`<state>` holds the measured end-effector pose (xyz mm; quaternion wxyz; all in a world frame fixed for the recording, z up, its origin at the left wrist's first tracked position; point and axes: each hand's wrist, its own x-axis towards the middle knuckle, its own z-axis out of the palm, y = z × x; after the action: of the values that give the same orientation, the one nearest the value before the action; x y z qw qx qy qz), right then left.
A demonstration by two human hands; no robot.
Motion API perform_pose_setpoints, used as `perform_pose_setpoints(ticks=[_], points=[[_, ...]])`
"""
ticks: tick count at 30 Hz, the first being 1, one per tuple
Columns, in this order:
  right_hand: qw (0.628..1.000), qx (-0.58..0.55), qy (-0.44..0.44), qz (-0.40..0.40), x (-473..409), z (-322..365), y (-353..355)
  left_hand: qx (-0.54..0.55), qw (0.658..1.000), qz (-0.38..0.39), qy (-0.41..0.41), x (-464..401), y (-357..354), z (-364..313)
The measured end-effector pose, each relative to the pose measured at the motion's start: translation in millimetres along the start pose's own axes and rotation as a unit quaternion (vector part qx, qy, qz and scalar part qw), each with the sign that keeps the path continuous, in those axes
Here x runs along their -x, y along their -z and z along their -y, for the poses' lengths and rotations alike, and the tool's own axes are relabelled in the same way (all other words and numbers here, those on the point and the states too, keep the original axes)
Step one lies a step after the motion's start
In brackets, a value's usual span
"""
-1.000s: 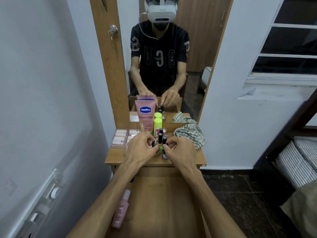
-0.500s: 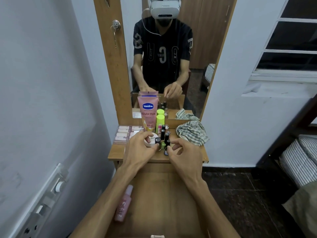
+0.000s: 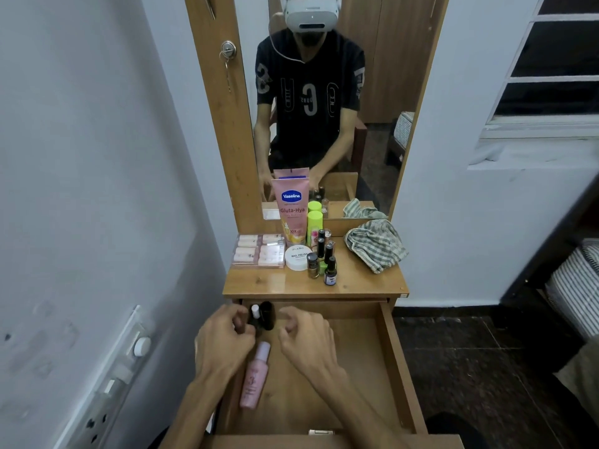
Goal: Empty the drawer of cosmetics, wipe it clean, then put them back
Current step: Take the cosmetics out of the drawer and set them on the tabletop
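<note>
drawer [image 3: 393, 358]: left hand [image 3: 223, 343] partly hides dark bottle [image 3: 266, 315].

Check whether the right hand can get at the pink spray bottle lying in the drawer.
Probably yes. The pink spray bottle lies uncovered on the drawer floor, just beside the right hand, which holds nothing; nothing lies between them.

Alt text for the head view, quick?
Both hands, left hand and right hand, reach into the open wooden drawer toward a black bottle; a pink spray bottle lies inside.
</note>
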<state>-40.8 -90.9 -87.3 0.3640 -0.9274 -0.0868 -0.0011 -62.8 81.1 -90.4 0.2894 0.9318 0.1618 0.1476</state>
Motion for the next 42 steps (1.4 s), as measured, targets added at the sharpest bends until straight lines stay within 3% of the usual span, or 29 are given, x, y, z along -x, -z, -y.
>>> perform_pose_setpoints(ticks=[15, 22, 26, 33, 36, 42], points=[[0.997, 0.069, 0.031, 0.001, -31.5, 7.0, -41.7, -0.111, 0.991, 0.054, -0.057, -9.9, -18.2, -9.7], [0.998, 0.027, 0.009, -0.049, -19.6, 5.5, -19.1, -0.091, 0.991, 0.075, -0.057, -4.7, -14.3, -7.4], [0.995, 0.005, -0.009, -0.095, -5.0, 2.8, 9.8, -0.052, 0.995, 0.048, -0.07, 0.6, -6.5, -18.2], [0.984, -0.027, 0.036, -0.174, -7.7, 9.9, 58.8, 0.03, 0.993, -0.015, -0.114, -14.5, 13.4, -65.5], [0.976, -0.014, 0.049, -0.213, -19.8, 15.7, 70.3, 0.044, 0.99, -0.021, -0.131, -32.8, 16.2, -91.0], [0.974, 0.05, 0.049, -0.217, -33.2, 14.8, 70.8, 0.041, 0.986, 0.004, -0.163, -62.3, 7.7, -112.3]])
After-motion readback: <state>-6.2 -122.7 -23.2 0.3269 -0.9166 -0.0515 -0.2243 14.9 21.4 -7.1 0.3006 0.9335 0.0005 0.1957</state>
